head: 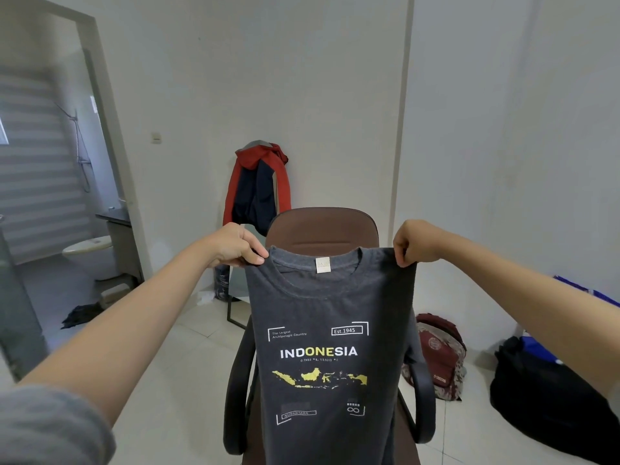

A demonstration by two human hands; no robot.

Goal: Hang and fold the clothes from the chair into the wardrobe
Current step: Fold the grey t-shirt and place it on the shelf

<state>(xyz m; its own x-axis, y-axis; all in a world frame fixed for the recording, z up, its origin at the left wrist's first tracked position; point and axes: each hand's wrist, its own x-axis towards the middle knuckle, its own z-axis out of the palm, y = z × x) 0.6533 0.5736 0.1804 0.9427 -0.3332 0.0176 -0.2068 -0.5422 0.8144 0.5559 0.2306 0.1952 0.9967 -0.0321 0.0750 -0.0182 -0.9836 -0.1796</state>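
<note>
Both arms hold a grey T-shirt [327, 347] above the brown chair [322, 229], white walls behind.

soft even daylight, mild blur at left, wide-angle bending at edges

We note the T-shirt [330, 360] as matt heathered dark grey knit cloth with flat white and yellow print and a pale woven neck label [322, 265]. The chair [322, 229] back looks like smooth brown leatherette, with black plastic armrests [423, 402]. Floor tiles [174, 380] are pale and slightly glossy; the red-navy jacket [256, 186] is soft cloth.
</note>
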